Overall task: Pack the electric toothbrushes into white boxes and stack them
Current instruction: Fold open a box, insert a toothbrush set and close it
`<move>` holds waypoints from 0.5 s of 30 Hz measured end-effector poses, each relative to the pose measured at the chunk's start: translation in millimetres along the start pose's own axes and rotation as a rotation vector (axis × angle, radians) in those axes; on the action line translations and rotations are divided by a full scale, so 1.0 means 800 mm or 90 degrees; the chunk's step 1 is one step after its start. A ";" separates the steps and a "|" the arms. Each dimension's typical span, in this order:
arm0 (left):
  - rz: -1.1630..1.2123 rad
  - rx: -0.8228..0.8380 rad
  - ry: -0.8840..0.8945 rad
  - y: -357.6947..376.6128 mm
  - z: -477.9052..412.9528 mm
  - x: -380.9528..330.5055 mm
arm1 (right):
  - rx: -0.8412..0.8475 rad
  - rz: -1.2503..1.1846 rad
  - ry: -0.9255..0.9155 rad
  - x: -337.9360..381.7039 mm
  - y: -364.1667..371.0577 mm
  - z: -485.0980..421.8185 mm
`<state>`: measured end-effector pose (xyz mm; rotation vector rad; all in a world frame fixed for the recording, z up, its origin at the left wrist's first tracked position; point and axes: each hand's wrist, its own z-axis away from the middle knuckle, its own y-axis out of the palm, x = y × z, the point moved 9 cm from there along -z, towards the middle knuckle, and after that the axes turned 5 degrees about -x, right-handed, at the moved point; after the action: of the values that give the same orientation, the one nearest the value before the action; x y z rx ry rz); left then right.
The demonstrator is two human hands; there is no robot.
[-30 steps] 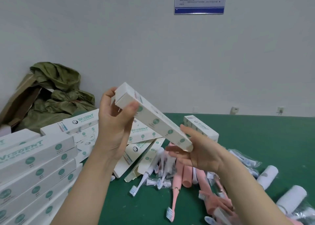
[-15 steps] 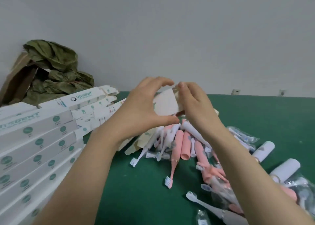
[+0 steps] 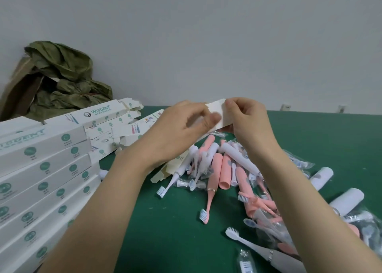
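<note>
- Hands meet at the middle of the view, raised above the green table [image 3: 330, 144].
- The left hand [image 3: 177, 134] has its fingers curled round a white box [image 3: 216, 112], with the thumb pressed against the near face.
- The right hand [image 3: 248, 123], at three o'clock from the left, pinches the same box's upper end, its fingertips bent over the top edge.
- The box is held off the table and tilted. Its lower part is hidden behind the left hand, and what is inside cannot be told.
- A stack of closed boxes [image 3: 41, 169] with green dots fills the eight o'clock side, layered flat.
- Loose boxes [image 3: 107, 115] with open flaps lie jumbled at ten o'clock, just behind the stack.
- A heap of toothbrushes [image 3: 229, 159], pink and white, lies on the table directly below the hands.
- One pink toothbrush [image 3: 210, 190] at six o'clock points its bristles toward the camera.
- White caps [image 3: 347, 202] lie at four o'clock, beyond the right forearm.
- An olive cloth [image 3: 62, 76] sits bunched against the wall at ten o'clock.
</note>
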<state>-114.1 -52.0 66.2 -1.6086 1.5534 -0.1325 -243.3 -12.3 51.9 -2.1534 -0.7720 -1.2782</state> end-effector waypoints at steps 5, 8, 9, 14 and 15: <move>-0.010 -0.111 -0.021 -0.011 -0.002 0.003 | 0.040 -0.065 0.018 0.000 0.011 0.002; 0.004 -0.079 -0.066 -0.007 -0.001 0.012 | 0.053 -0.080 0.030 -0.003 0.012 0.002; 0.006 -0.060 -0.077 -0.004 0.000 0.013 | 0.057 -0.076 0.041 -0.005 0.012 0.002; -0.039 -0.041 -0.031 -0.008 0.002 0.006 | 0.106 -0.194 0.154 -0.018 0.026 0.003; -0.059 -0.059 -0.026 -0.014 0.002 0.006 | 0.120 -0.249 0.173 -0.015 0.029 0.003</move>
<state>-103.9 -57.4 70.1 -1.7456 1.4731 -0.0778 -230.6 -29.6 36.6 -1.6860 -1.1810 -1.5779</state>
